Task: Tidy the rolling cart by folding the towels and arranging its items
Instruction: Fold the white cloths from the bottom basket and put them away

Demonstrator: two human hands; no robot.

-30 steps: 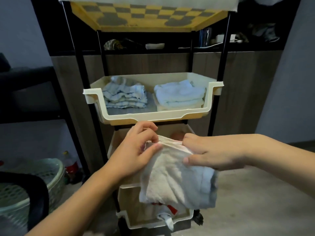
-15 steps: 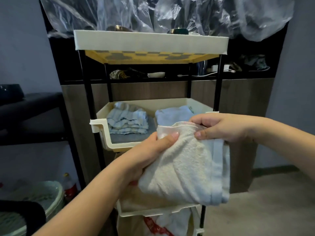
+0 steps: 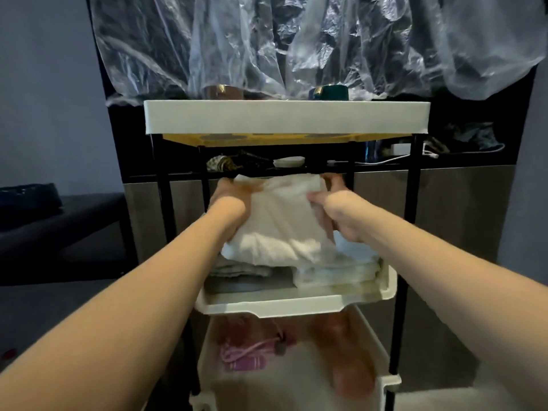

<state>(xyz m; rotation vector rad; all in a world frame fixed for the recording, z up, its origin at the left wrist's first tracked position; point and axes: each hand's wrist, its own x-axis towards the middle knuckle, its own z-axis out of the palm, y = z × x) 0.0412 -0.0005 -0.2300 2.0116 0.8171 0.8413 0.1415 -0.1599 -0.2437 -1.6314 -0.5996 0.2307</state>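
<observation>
Dim, bluish indoor view with soft focus throughout.

Light falls from above and in front, putting pale glare on the crinkled clear plastic sheet (image 3: 296, 43) and brightening the cream top tray's front wall (image 3: 284, 117); the folded white towel (image 3: 281, 221) shows motion smear, the lower cream tray (image 3: 293, 381) sits in murky shadow, and wide-angle stretch swells both forearms at the frame edges.

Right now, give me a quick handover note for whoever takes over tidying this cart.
Left hand and right hand both grip the folded white towel, holding it over the middle tray.
Below it: a striped stack at left, a pale stack at right.
Done: towel folded.
Left: set it down, let go, then sort the lower tray, which holds a pink item.
</observation>
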